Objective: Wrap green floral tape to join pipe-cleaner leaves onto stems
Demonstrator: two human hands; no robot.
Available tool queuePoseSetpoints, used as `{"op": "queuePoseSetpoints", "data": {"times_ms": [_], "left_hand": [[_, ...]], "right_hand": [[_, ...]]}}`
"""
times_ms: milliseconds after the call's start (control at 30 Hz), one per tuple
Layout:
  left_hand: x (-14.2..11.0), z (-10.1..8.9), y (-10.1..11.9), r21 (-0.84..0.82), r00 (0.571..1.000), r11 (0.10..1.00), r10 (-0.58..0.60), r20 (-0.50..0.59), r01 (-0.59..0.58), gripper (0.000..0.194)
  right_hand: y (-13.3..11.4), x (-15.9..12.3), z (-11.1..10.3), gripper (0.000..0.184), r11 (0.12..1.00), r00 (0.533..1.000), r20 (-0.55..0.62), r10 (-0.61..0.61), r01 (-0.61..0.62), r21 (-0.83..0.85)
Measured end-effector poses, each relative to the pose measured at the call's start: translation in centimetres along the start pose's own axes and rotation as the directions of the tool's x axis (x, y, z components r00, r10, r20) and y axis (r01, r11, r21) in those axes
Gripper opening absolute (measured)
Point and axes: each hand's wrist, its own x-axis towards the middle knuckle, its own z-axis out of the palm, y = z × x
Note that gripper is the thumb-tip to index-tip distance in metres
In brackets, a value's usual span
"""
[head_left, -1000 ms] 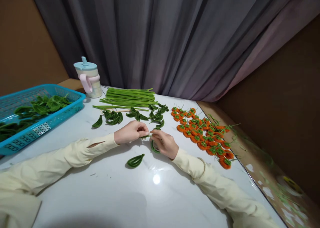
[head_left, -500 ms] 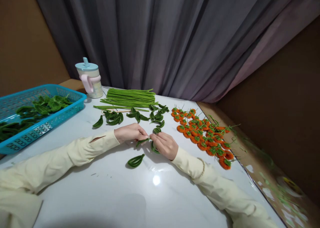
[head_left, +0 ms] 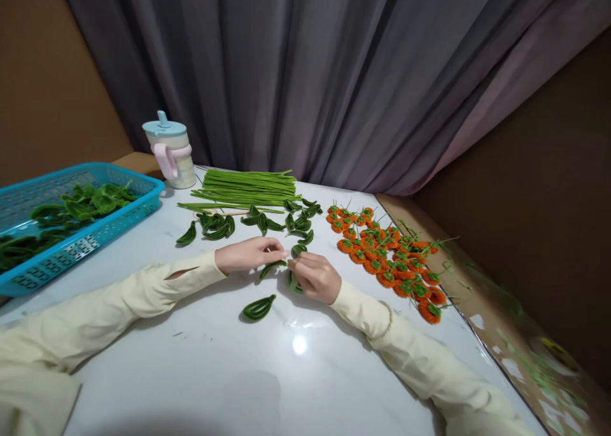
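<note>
Near the middle of the table, a dark green fuzzy leaf (head_left: 272,269) is held by its thin tip, pinched in the fingers of my right hand (head_left: 316,277). My left hand (head_left: 252,253) comes in from the left, its thumb and fingertips closed just above that tip. Whatever sits between those left fingertips is too small to make out. Partly hidden behind my right hand is another looped green leaf (head_left: 294,283), with one more leaf (head_left: 299,250) just beyond. Closer to me lies a looped leaf (head_left: 259,308) on the white tabletop (head_left: 191,372).
Light green stems (head_left: 248,186) lie bundled at the back, with several leaves (head_left: 217,226) before them. Orange flowers (head_left: 386,254) with green centres cover the right side. A blue basket (head_left: 81,258) of leaves stands left, beside a lidded cup (head_left: 172,153). Behind hangs a grey curtain (head_left: 286,73).
My left fingers have lifted slightly off the held leaf, so more of it shows. My right hand has barely moved, and the things on the table stay put.
</note>
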Motion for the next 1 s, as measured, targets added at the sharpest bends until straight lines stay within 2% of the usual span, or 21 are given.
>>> {"op": "queuePoseSetpoints", "data": {"times_ms": [100,200,300,400,467,533,633,733,800,867,1000], "left_hand": [[-0.8,-0.2,1.0,0.184,0.985,0.969,0.171,-0.026,-0.163,0.029],[-1.3,-0.2,1.3,0.343,0.965,0.909,0.26,-0.023,-0.237,0.023],[-1.4,-0.1,1.2,0.453,0.945,0.847,0.326,-0.032,-0.277,0.022],[-1.2,-0.2,1.0,0.464,0.941,0.83,0.339,0.021,-0.309,0.021],[-1.1,-0.3,0.9,0.437,0.944,0.843,0.327,0.042,-0.312,0.02],[-1.0,-0.4,0.9,0.415,0.945,0.856,0.326,0.027,-0.307,0.018],[-0.9,-0.3,0.9,0.4,0.942,0.867,0.335,-0.029,-0.296,0.02],[-0.9,-0.4,1.0,0.344,0.945,0.899,0.316,-0.083,-0.27,0.023],[-0.9,-0.6,1.2,0.264,0.95,0.932,0.288,-0.118,-0.249,0.025],[-1.0,-0.9,1.4,0.193,0.952,0.954,0.262,-0.156,-0.231,0.025],[-1.0,-1.4,1.4,0.177,0.962,0.967,0.215,-0.166,-0.186,0.024]], "right_hand": [[-0.4,0.2,-0.2,0.022,0.949,0.968,0.017,0.251,-0.25,0.191],[-0.8,0.7,-0.5,0.016,0.813,0.889,0.102,0.447,-0.451,0.368],[-1.2,1.0,-0.8,0.013,0.644,0.79,0.22,0.572,-0.599,0.476],[-1.1,1.2,-1.0,0.015,0.448,0.703,0.351,0.618,-0.682,0.578],[-0.8,1.3,-1.0,0.017,0.272,0.661,0.466,0.588,-0.705,0.655],[-0.4,1.3,-0.9,0.02,0.094,0.64,0.553,0.533,-0.694,0.714],[0.1,1.2,-0.8,0.024,-0.127,0.635,0.594,0.493,-0.624,0.771],[0.3,1.1,-0.4,0.025,-0.3,0.63,0.614,0.476,-0.54,0.786],[0.3,1.1,-0.2,0.025,-0.361,0.631,0.634,0.447,-0.521,0.773],[0.2,1.0,0.0,0.026,-0.384,0.638,0.648,0.416,-0.523,0.761],[0.0,1.0,0.0,0.028,-0.355,0.646,0.622,0.443,-0.511,0.783]]}}
